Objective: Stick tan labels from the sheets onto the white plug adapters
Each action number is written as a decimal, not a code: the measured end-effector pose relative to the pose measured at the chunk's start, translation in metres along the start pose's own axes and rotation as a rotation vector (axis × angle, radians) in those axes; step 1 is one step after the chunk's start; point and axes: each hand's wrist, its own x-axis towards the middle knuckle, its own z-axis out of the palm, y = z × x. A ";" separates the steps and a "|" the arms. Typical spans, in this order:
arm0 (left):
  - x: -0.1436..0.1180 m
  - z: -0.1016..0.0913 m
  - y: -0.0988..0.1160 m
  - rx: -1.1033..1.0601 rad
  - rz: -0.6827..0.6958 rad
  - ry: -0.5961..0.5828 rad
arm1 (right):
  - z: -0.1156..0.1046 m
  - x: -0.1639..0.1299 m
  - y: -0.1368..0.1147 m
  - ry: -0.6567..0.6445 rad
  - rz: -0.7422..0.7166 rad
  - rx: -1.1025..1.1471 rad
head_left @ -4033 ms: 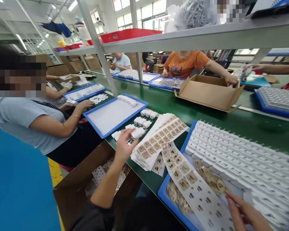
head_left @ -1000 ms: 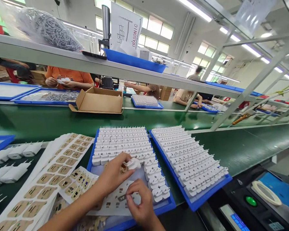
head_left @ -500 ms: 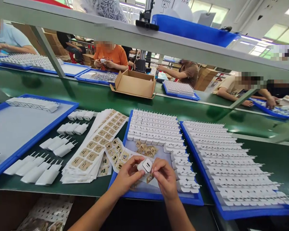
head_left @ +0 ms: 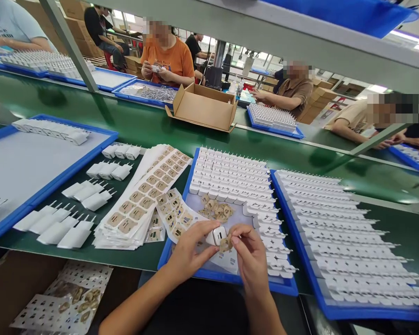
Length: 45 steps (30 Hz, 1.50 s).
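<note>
A white charger plug (head_left: 218, 236) with dark slots on its end face is held between the thumb and fingers of my left hand (head_left: 190, 246). Close by on the right, my right hand (head_left: 250, 251) pinches a small brown sticker (head_left: 226, 243) that overlaps the plug's end. Both are above a blue-rimmed tray (head_left: 218, 275) with rows of white plugs (head_left: 226, 177) and a pile of brown sticker scraps (head_left: 216, 208). A curled sheet of brown stickers (head_left: 174, 211) lies over the tray's left edge, beside a stack of sticker sheets (head_left: 125, 218).
A second tray of plugs (head_left: 352, 246) lies to the right. Loose plugs (head_left: 77, 232) and a larger blue-rimmed tray (head_left: 49, 172) are on the left. An open cardboard box (head_left: 204, 109) stands behind; co-workers sit across the bench. Used sheets (head_left: 61, 302) lie below.
The brown sticker in my right hand has come up from beneath the plug to its end face. My view has tilted, lowering the overhead shelf's blue bin out toward the upper right.
</note>
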 end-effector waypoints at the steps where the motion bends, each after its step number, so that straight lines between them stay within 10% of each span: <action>1: 0.001 0.000 0.001 0.014 0.031 -0.009 | 0.001 0.001 -0.002 0.030 0.001 -0.042; 35: 0.000 -0.001 0.001 0.015 0.029 -0.030 | 0.014 0.002 -0.003 0.111 -0.004 -0.290; 45: 0.000 -0.001 0.001 0.053 0.074 0.039 | 0.018 0.004 -0.008 0.152 -0.278 -0.677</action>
